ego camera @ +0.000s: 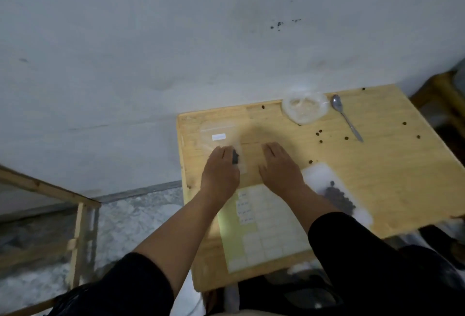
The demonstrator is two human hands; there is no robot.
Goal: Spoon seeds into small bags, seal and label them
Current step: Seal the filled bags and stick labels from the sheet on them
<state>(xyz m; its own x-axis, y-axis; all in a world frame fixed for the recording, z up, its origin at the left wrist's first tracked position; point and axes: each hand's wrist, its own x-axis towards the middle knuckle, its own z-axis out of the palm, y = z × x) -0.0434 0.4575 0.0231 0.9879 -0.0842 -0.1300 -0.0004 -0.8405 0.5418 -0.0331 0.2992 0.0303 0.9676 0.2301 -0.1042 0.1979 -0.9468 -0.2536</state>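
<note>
At about 9 o'clock on the counter [377, 164] lies a labelled small bag [218, 137]. The left hand [221, 172] presses a second bag [240, 158] flat, with dark seeds under the fingers; it grips nothing. The right hand [280, 167] rests flat and empty beside it. This looks like sealing. Next comes a sticker from the label sheet [264, 225] at 6 o'clock. The spoon [346, 117] lies at 1 o'clock.

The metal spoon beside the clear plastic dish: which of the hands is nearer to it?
Right. The right hand lies flat mid-table, below and left of the metal spoon; the left hand is further left, on a small clear bag.
</note>
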